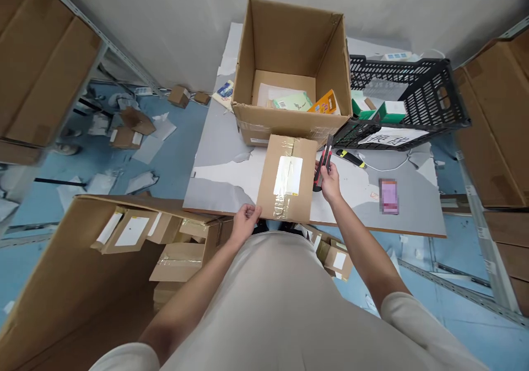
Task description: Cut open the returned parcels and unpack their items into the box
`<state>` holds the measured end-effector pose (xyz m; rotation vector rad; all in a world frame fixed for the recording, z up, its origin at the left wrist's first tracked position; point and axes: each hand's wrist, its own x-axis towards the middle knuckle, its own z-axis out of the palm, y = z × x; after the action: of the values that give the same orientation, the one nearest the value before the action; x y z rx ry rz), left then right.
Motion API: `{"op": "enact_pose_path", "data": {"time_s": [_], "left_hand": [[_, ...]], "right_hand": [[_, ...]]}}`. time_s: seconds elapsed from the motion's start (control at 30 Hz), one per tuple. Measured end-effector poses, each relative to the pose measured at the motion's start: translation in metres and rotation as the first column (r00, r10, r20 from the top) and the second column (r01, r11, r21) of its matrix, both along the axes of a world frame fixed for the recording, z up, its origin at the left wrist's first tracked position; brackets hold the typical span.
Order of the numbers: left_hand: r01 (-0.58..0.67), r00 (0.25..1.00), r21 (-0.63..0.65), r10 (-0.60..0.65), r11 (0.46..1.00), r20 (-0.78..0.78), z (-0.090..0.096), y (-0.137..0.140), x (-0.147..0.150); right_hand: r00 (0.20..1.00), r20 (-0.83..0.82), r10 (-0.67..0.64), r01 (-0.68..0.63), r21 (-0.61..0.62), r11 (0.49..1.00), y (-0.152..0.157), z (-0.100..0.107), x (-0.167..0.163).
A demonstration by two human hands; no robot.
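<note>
A taped cardboard box (303, 203) with a white label lies at the table's front edge, right before my body. At its lower left corner, my left hand (245, 219) pinches the cardboard between thumb and curled fingers. My right hand (329, 179) is wrapped round a red and black utility knife (324, 167), held upright beside the box's right side. The knife's tip points toward the large open carton. Clear tape runs down the middle of the box and across its label.
Behind stands a large open carton (289, 118) with packets inside. A black plastic crate (444, 118) holds green-and-white boxes. A yellow-black cutter (351, 158) and a pink pixelated item (389, 196) lie on the table (223, 164). Lower left, a big carton (82, 283) contains several small boxes.
</note>
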<state>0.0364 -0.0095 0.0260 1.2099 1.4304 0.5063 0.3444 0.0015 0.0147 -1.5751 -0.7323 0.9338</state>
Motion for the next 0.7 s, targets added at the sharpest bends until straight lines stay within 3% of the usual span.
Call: {"op": "enact_pose_path", "data": {"time_s": [0.07,0.17,0.3,0.37,0.43,0.47,0.53,0.6,0.7], "left_hand": [[0.047,0.999,-0.009,-0.047,0.999,-0.013,0.003,-0.006,0.005],[0.186,0.966,0.05,-0.174,0.981,-0.19,0.011,0.008,0.004],[0.303,0.929,0.261,-0.223,0.917,-0.297,0.021,0.074,0.021],[0.341,0.926,0.407,-0.229,0.848,-0.299,0.025,0.119,0.048],[0.437,0.894,0.504,-0.297,0.745,-0.336,0.028,0.161,0.08],[0.498,0.864,0.525,-0.346,0.69,-0.366,0.029,0.178,0.095],[0.595,0.801,0.487,-0.424,0.64,-0.422,0.031,0.202,0.118],[0.634,0.766,0.431,-0.448,0.642,-0.461,0.031,0.213,0.129],[0.608,0.773,0.395,-0.4,0.689,-0.493,0.032,0.214,0.125]], "right_hand": [[0.999,-0.013,-0.047,0.047,0.043,0.998,0.001,0.002,0.006],[0.993,-0.067,-0.095,0.099,0.051,0.994,-0.011,0.009,0.009],[0.969,-0.196,-0.15,0.142,-0.056,0.988,-0.065,0.021,-0.002],[0.94,-0.311,-0.139,0.098,-0.145,0.985,-0.101,0.026,-0.015],[0.884,-0.441,-0.154,0.06,-0.22,0.974,-0.133,0.028,-0.03],[0.851,-0.496,-0.172,0.048,-0.252,0.967,-0.145,0.029,-0.038],[0.777,-0.595,-0.206,0.028,-0.295,0.955,-0.158,0.032,-0.054],[0.707,-0.671,-0.225,0.022,-0.297,0.955,-0.159,0.037,-0.067],[0.66,-0.699,-0.274,0.104,-0.277,0.955,-0.151,0.045,-0.076]]}}
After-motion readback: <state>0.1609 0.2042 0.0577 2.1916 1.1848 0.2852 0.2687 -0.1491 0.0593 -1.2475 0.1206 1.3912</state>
